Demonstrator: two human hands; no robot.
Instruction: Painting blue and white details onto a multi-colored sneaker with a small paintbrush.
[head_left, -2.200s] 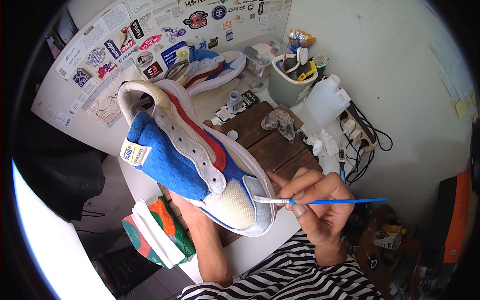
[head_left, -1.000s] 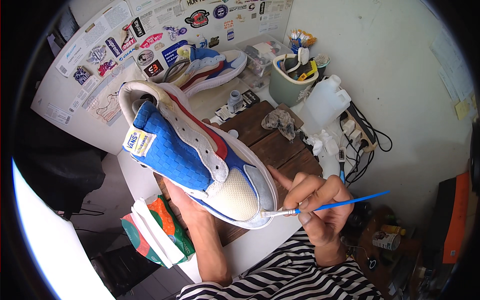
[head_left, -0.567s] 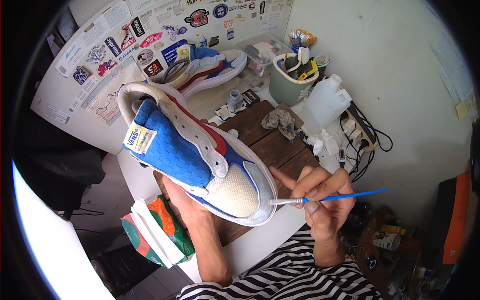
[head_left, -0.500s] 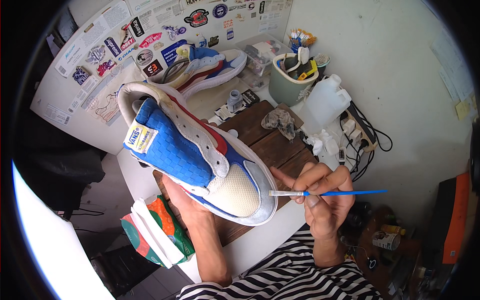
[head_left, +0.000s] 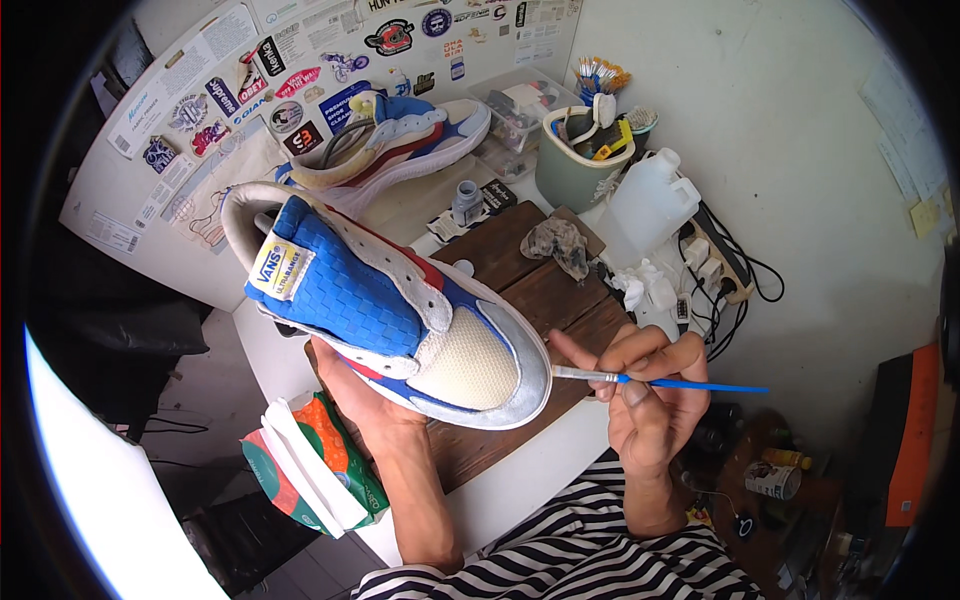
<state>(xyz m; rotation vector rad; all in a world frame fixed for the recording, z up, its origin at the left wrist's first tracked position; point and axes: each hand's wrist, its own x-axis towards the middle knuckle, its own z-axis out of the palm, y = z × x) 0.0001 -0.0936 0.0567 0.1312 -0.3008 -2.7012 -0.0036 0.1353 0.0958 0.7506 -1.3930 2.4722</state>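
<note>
My left hand [head_left: 378, 405] holds up a sneaker [head_left: 468, 370] from beneath, its fingers mostly hidden under the sole. The sneaker has a blue woven tongue, a cream mesh toe, grey suede trim and no laces. Pinched in my right hand [head_left: 650, 392] is a paintbrush [head_left: 690, 384] with a slim blue handle and flat pale bristles. Its tip meets the edge of the sneaker's toe at the right side; whether it touches is hard to tell. Behind stands the matching sneaker [head_left: 400, 150]. A small open jar [head_left: 467, 203] of greyish paint sits beyond the held sneaker.
Under the sneaker lies a dark wooden board [head_left: 585, 300] with a stained cloth [head_left: 558, 247]. A tissue pack [head_left: 310, 465] rests at the table's left edge. Far right are a green bucket [head_left: 575, 175], a white jug [head_left: 650, 205] and a power strip [head_left: 735, 265] with cables.
The sneaker has tilted and shifted slightly up and left. The brush tip has gone from over the toe trim to the toe's outer edge.
</note>
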